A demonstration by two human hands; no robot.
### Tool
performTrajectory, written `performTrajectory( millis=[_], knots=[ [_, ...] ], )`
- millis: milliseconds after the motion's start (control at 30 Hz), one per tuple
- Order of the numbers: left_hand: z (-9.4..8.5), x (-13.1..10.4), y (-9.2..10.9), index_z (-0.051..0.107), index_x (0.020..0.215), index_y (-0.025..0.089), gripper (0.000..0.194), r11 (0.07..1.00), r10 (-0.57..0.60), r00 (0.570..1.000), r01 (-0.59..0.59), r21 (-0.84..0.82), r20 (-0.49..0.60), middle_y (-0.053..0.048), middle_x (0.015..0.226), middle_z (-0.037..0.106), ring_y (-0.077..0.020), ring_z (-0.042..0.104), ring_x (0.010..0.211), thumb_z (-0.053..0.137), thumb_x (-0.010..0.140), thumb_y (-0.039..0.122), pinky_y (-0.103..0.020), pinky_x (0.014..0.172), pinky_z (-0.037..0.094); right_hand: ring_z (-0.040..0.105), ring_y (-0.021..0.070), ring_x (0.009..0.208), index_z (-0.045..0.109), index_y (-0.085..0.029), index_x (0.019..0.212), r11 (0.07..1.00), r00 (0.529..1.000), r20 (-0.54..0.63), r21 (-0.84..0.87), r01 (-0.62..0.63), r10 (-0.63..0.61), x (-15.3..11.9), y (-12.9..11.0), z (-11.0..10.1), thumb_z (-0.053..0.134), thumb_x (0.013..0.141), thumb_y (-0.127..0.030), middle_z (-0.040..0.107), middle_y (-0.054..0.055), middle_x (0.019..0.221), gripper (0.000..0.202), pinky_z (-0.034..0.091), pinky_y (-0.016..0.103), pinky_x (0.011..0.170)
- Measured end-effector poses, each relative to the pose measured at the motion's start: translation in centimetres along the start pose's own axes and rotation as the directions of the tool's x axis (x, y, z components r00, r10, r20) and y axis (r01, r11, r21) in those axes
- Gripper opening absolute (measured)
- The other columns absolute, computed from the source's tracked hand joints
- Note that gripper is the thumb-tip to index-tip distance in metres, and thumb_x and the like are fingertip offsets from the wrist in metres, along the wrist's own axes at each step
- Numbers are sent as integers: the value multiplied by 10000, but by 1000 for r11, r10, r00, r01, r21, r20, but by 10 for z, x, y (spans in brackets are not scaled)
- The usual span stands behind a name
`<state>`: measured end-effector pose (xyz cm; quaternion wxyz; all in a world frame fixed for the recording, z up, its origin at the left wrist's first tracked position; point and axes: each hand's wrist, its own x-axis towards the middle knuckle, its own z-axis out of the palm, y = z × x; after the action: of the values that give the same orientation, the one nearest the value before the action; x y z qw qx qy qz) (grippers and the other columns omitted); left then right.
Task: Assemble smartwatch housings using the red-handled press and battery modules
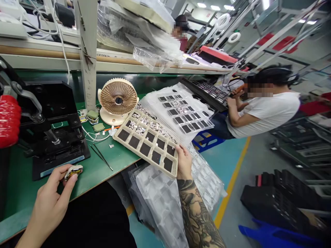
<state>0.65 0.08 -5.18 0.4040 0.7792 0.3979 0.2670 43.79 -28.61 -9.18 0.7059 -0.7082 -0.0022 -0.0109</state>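
Note:
My left hand (55,196) pinches a small pale device (73,172) with yellow and dark parts inside, over the front edge of the green table (121,155). My right hand (184,162) grips the right end of a cream compartment tray (144,156). Dark square pieces lie in the tray's nearer compartments, and small whitish pieces fill several farther ones. The tray's left part is over the table, and its right end sticks out past the edge. Black tweezers (101,157) lie on the table between my hands.
A black press with a red handle (9,120) stands at left. Behind the tray are a small fan (119,98), green-topped pieces (93,115) and stacked plastic trays (168,100). Clear trays (157,196) hang below the edge. A person in a white shirt (266,113) sits at right.

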Motion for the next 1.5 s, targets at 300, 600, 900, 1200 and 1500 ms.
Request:
performTrajectory(
  millis=[300, 600, 900, 1200, 1500],
  knots=[
    [0, -2, 2, 708, 1304, 279, 475, 999, -20, 1000, 19, 37, 22, -92, 1167, 855, -308, 843, 1055, 688, 1028, 665, -290, 638, 613, 822, 297, 924, 823, -193, 1254, 996, 995, 60, -53, -70, 73, -1, -8, 3, 964, 669, -726, 862, 111, 1080, 804, 700, 456, 885],
    [1, -6, 18, 723, 1264, 271, 483, 997, -61, 998, 61, 37, -10, -84, 1123, 857, -268, 845, 907, 640, 1036, 688, -275, 625, 620, 661, 177, 652, 786, -174, 1070, 986, 991, -94, -144, 80, -94, -12, -17, -4, 805, 777, -846, 743, 35, 848, 734, 554, 319, 591],
    [3, -3, 4, 708, 1305, 285, 392, 995, 65, 997, -67, 69, 37, -47, 1134, 870, -227, 822, 876, 662, 1076, 599, -256, 653, 606, 749, 230, 947, 792, -249, 1184, 398, 510, 672, -331, 855, -537, -78, -109, 68, 685, 1086, -312, 808, 69, 1103, 158, 613, 381, 838],
    [3, -7, 12, 691, 1332, 289, 357, 1000, 8, 1000, -7, -22, 21, -62, 1245, 859, -248, 839, 982, 662, 1101, 560, -256, 620, 584, 646, 280, 1037, 752, -177, 1195, -215, 110, 994, -109, 971, -6, -48, -131, 181, 532, 1107, -113, 731, 115, 1097, 245, 531, 414, 909],
    [4, -2, 13, 679, 1311, 281, 235, 992, 125, 992, -124, -32, 33, -7, 1084, 816, -178, 782, 861, 634, 1142, 439, -265, 809, 617, 663, 240, 971, 752, -166, 1115, -236, 155, 988, -153, 960, -13, -38, -114, 179, 580, 1042, -102, 732, 106, 1064, 198, 489, 356, 846]
  ],
)
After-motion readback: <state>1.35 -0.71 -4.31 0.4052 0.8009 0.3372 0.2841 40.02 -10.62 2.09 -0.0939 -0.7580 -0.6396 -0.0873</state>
